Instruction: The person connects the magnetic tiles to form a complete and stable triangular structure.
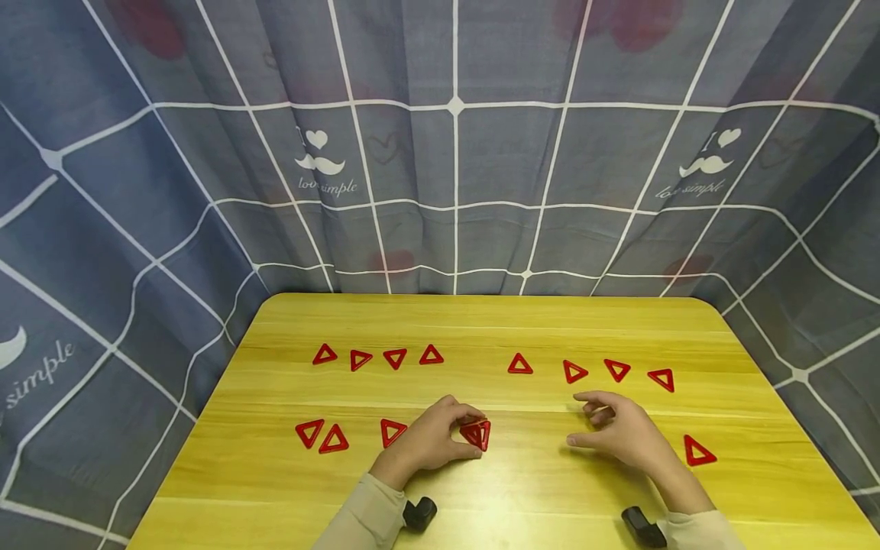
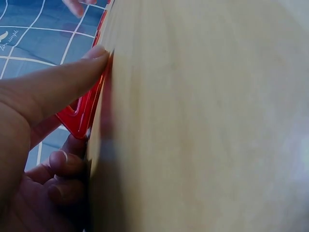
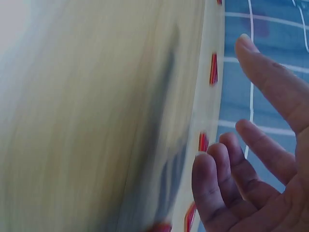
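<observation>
Pinching glossy red, hollow triangular frames (image 1: 475,434) in the left hand (image 1: 433,437), midway across the smooth, yellow wood-grained tabletop (image 1: 525,489); holding the right hand (image 1: 619,431) well apart, fingers loosely bent.

Blue-grey curtain (image 1: 495,156), white grid lines (image 1: 455,105), yellow wooden table (image 1: 481,321)

Both forearms (image 1: 366,510) angle inward from below. The left hand (image 1: 433,437) holds a pinch, its thumb (image 2: 58,86) stretched straight opposite the fingers (image 2: 66,163), the lower ones curled. The right hand (image 1: 619,431), well apart from it, spreads thumb and index finger (image 1: 600,399), other fingers loosely bent.
</observation>
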A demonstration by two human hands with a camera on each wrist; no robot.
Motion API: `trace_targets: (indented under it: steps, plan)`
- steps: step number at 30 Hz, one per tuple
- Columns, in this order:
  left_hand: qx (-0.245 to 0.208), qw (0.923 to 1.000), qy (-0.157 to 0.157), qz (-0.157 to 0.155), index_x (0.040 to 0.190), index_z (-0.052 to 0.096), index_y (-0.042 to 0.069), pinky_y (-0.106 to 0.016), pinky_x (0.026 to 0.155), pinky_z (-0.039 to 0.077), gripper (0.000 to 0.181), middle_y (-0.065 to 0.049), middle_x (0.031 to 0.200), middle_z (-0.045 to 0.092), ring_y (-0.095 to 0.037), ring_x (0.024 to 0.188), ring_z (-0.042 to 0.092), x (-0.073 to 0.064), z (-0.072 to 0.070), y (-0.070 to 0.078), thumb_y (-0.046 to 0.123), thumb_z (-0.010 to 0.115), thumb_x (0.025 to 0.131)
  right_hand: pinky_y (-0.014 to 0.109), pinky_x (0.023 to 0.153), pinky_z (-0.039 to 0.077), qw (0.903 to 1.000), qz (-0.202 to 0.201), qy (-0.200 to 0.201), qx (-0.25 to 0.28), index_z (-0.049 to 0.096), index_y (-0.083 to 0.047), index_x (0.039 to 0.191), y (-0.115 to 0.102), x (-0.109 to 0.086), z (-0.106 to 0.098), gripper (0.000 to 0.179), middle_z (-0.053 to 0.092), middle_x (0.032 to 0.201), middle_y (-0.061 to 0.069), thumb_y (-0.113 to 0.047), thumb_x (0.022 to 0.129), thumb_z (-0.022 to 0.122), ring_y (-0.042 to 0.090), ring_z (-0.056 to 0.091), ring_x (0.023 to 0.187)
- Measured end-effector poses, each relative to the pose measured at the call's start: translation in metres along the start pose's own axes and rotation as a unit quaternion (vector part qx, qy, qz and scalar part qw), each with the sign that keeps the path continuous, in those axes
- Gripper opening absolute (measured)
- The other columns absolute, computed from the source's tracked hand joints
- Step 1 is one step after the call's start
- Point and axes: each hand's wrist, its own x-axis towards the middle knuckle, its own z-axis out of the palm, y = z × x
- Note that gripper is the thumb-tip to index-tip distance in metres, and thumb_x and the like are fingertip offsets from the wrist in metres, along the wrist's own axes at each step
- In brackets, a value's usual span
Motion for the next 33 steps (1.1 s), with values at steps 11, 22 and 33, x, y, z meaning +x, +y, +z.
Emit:
trace_targets:
  steps: [11, 22, 33]
  plan:
    - [-0.011, 0.9999, -0.004, 0.003, 0.129, 0.069, 0.022, -0.030, 0.081, 0.048, 0.048, 0.009, 0.101, 0.050, -0.009, 0.091, 0.055, -0.001, -0.002, 0.001, 0.032, 0.084, 0.084, 0.033, 0.066, 0.046, 0.9957, 0.058, 0.018, -0.069, 0.062, 0.002, 0.132, 0.033, -0.023, -0.037, 0.080, 0.061, 0.107, 0.012, -0.039, 0.070, 0.092, 0.021, 0.053, 0.080]
    - [-0.010, 0.9999, -0.004, 0.001, 0.129, 0.069, 0.024, -0.029, 0.078, 0.046, 0.049, 0.008, 0.101, 0.050, -0.009, 0.088, 0.054, -0.001, -0.002, 0.000, 0.034, 0.084, 0.084, 0.049, 0.080, 0.049, 0.9874, 0.079, 0.043, -0.131, 0.069, 0.006, 0.117, 0.050, -0.029, -0.046, 0.074, 0.067, 0.113, 0.024, -0.047, 0.070, 0.090, 0.035, 0.061, 0.094]
    - [-0.007, 1.0000, -0.003, 0.003, 0.130, 0.068, 0.024, -0.028, 0.078, 0.045, 0.050, 0.008, 0.101, 0.050, -0.009, 0.087, 0.053, -0.001, -0.002, -0.001, 0.034, 0.084, 0.084, 0.047, 0.079, 0.049, 0.9850, 0.106, 0.037, -0.131, 0.073, 0.002, 0.111, 0.052, -0.027, -0.044, 0.061, 0.069, 0.107, 0.019, -0.045, 0.075, 0.088, 0.031, 0.063, 0.092]
